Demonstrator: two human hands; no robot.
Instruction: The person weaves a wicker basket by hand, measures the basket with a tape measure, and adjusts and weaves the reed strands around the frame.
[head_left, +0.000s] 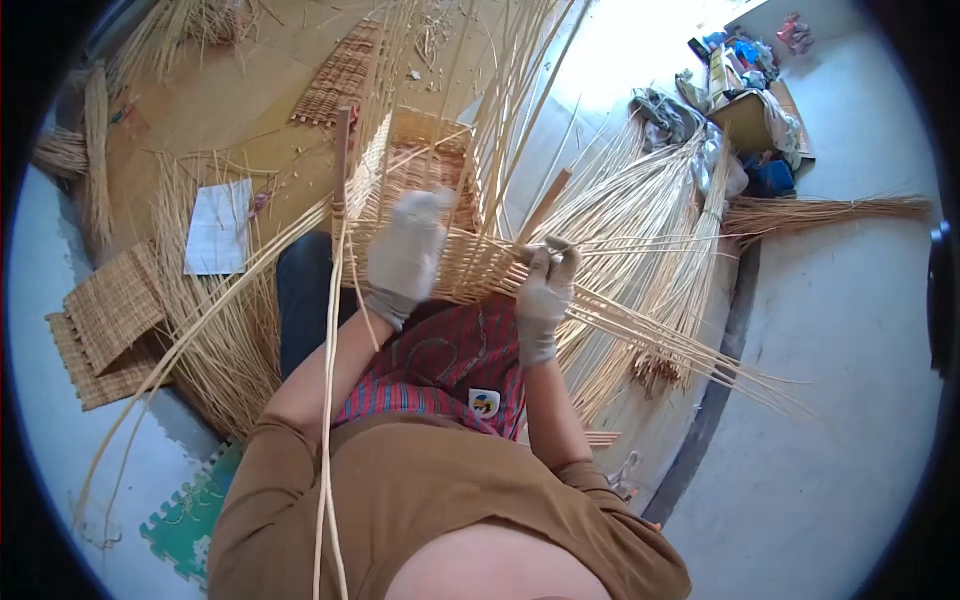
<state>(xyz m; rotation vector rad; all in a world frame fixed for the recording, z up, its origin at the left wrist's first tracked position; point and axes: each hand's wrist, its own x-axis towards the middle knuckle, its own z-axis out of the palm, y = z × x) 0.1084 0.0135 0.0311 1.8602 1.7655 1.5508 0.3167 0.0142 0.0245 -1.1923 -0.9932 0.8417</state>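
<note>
A half-woven wicker basket [470,266] rests at my lap, its near wall toward me and long upright canes rising from it. Wooden corner stakes stand at its near corners, one stake [341,165] on the left and another stake [545,205] on the right. My left hand [405,250], in a pale glove, lies against the near wall; its fingers are blurred. Also gloved, my right hand [546,300] is closed around cane strands [660,335] at the right corner. Loose long canes [330,400] hang from the left stake past my arm.
Bundles of loose canes [225,340] lie at left, and more canes [660,220] spread at right. Woven panels [115,305] and a white paper sheet [218,228] are on the left. A box with bags [745,115] stands at the back right. Green foam mat [195,510] lies lower left.
</note>
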